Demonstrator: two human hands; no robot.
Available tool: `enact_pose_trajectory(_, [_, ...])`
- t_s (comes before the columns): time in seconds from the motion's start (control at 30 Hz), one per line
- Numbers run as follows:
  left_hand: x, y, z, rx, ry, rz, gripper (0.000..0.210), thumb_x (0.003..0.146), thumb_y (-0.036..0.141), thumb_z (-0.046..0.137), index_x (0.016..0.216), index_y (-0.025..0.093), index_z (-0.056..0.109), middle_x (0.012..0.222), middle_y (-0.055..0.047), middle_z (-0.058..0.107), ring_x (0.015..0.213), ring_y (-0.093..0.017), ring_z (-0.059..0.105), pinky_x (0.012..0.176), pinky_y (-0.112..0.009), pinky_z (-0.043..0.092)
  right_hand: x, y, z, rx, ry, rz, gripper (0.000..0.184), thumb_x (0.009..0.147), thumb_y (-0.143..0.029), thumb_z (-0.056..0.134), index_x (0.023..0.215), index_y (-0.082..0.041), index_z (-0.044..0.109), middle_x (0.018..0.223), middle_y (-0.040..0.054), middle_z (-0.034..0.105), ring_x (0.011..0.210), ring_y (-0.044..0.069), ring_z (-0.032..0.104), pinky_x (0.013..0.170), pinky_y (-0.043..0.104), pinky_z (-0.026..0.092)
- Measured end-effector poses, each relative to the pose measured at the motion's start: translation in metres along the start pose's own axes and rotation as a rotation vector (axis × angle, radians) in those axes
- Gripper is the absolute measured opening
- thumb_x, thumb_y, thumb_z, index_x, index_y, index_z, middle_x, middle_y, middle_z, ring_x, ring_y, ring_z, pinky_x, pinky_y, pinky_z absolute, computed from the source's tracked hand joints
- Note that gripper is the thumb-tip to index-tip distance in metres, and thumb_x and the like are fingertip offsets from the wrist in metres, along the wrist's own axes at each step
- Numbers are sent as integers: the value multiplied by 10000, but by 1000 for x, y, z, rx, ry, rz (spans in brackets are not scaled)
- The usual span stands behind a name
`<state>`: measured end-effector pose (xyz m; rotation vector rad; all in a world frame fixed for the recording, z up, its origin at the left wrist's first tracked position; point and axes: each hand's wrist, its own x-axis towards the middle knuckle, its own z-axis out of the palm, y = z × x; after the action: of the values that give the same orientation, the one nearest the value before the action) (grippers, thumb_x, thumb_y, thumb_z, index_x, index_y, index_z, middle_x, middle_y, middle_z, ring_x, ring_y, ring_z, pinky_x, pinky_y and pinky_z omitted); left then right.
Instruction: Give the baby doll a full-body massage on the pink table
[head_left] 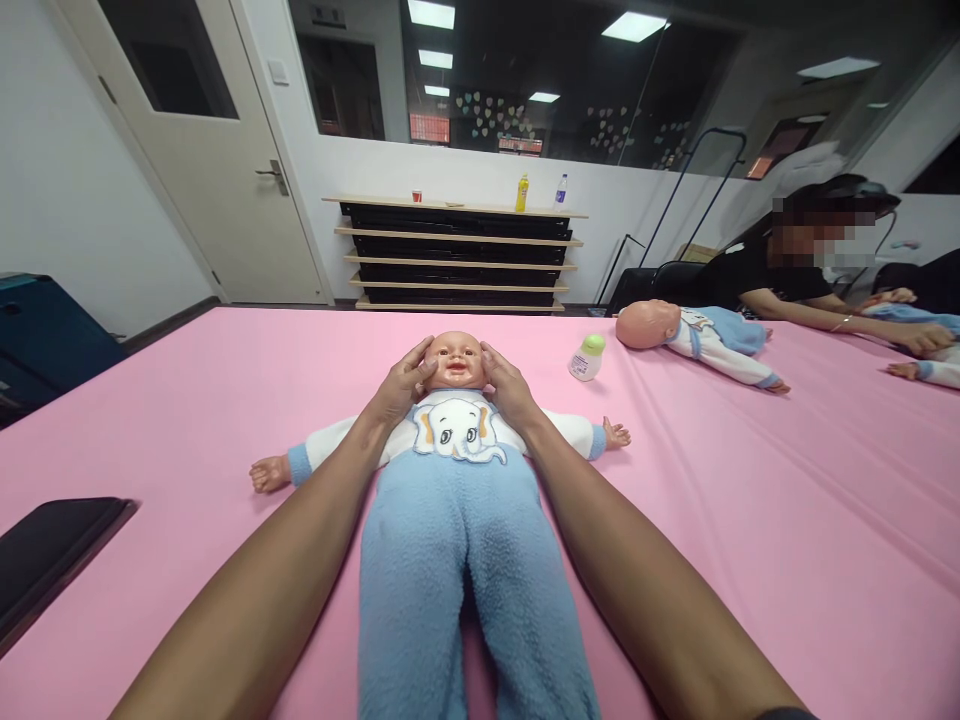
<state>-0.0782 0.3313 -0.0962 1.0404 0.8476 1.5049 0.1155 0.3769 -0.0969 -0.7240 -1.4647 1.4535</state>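
A baby doll [456,365] lies on its back, face up, its feet end towards me. It wears a white top with an elephant face and fuzzy blue trousers [450,520], and its arms are spread to the sides. My left hand [403,385] cups the left side of its head, with the fingertips by the temple and the thumb on the cheek. On the other side my right hand [508,385] rests against the head in the same way, fingers curved along it. The head sits between both palms.
A pink cloth [697,480] covers the table. Beyond my right hand stands a small white bottle with a green cap [587,358]. A second doll [705,335] lies at the right, near a person [795,260] leaning over another doll. A black flat case [52,550] lies at the left.
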Motion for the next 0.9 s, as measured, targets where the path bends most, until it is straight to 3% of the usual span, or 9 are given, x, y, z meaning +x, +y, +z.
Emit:
enact_pose_trajectory(0.17, [-4,1,2,148,-40,35,1095,631,238,890,1541,272,283,1531,-98,409,1357,-335,453,1114,-424,422,-8,-2,3,-138,-2,-75,1110,625,-474,875,1540,-246,289,1560,40,345,1406,285,390,1167,403,361])
enact_pose_trajectory(0.4, [-2,-1,0,82,-49,36,987,669,245,861,1514,249,351,1506,-103,445,1341,-328,476,1127,-437,408,-4,-2,1,-35,-26,-52,1010,686,-488,823,1524,-218,329,1526,49,406,1365,260,448,1126,371,413])
enact_pose_trajectory(0.6, [0,-2,-1,10,-17,22,841,782,407,771,1499,208,379,1497,-131,453,1344,-328,472,1123,-440,410,1,1,0,29,20,21,801,819,-648,629,1491,-282,392,1513,16,429,1338,259,479,1074,412,457])
enact_pose_trajectory(0.77, [-5,1,3,156,-42,40,1085,624,257,898,1532,255,305,1517,-111,425,1352,-344,457,1119,-443,412,-7,-1,2,-108,-12,-95,1082,654,-486,856,1539,-229,290,1540,57,382,1371,268,438,1151,383,376])
enact_pose_trajectory(0.9, [-6,1,3,185,-40,54,1056,635,243,887,1526,259,319,1509,-102,439,1352,-337,459,1127,-453,400,-10,-4,2,-121,-23,-81,1073,670,-459,853,1544,-223,276,1540,58,382,1365,262,447,1144,378,390])
